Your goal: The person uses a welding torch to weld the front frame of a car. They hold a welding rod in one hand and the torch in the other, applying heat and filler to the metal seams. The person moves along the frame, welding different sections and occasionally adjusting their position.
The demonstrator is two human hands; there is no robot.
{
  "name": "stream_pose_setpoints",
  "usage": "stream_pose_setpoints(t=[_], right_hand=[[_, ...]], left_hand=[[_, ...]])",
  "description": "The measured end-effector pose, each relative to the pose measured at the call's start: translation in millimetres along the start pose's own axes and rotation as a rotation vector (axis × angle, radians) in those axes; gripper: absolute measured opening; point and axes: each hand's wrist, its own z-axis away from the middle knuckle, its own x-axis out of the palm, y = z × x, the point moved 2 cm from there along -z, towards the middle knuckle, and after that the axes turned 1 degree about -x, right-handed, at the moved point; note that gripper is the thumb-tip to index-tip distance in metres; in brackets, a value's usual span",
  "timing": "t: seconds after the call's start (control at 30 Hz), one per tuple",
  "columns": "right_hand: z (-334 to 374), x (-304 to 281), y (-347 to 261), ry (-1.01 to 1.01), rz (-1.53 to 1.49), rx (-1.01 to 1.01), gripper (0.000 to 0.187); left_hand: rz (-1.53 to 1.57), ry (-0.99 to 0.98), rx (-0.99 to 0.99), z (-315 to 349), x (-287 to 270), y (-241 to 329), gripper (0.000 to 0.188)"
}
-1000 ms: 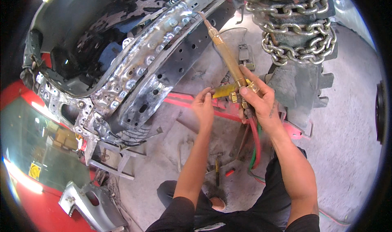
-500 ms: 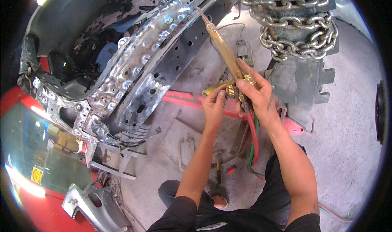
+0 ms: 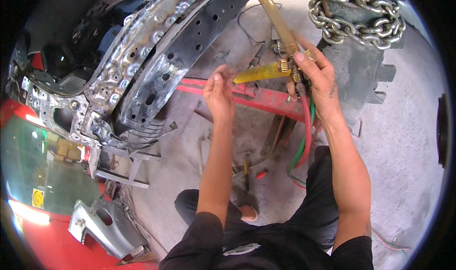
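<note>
Torch in right hand, left hand free of it

Right hand (image 3: 318, 73) is closed around the rear of the brass torch (image 3: 278, 20), thumb on top. Torch points up and slightly left; its tip is cut off by the top edge. Ribbed brass knob (image 3: 284, 66) sits just left of the grip. Red hose (image 3: 307, 127) and green hose (image 3: 298, 155) drop from the back end, toward the person's legs.

Left hand (image 3: 220, 87) is raised, fingers partly curled. Can't tell if it's holding anything. Its fingertips are right by the near end of a yellow cylinder (image 3: 256, 74); contact unclear. Cylinder's other end overlaps the knob in view.

Behind and below the hands: red beam (image 3: 247, 100), running across. Upper left: dark perforated rail (image 3: 190, 49) alongside a bare-metal flange (image 3: 128, 68) with round weld-like marks. Upper right: heavy chain (image 3: 363, 30) wrapped on a dark post. Floor: hammer (image 3: 246, 172), small red piece (image 3: 261, 175) beside it. Lower left: silver body panel (image 3: 108, 229), with red bodywork (image 3: 42, 239) and glass (image 3: 61, 180) next to it.
</note>
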Motion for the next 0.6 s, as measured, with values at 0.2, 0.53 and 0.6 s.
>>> stream_pose_setpoints(t=[0.2,0.53,0.6], right_hand=[[1.9,-5.4,-5.3,0.002,-0.013,-0.002,0.068],[1.9,-4.4,6.1,-0.011,0.031,-0.026,0.071],[1.6,0.9,3.9,-0.037,0.003,-0.009,0.071]], left_hand=[[-0.217,-0.122,0.099,12.9,11.9,-1.5,0.033],[-0.139,-0.068,-0.408,109.6,7.8,-53.6,0.063],[-0.196,-0.119,-0.552,128.6,6.4,-73.5,0.061]])
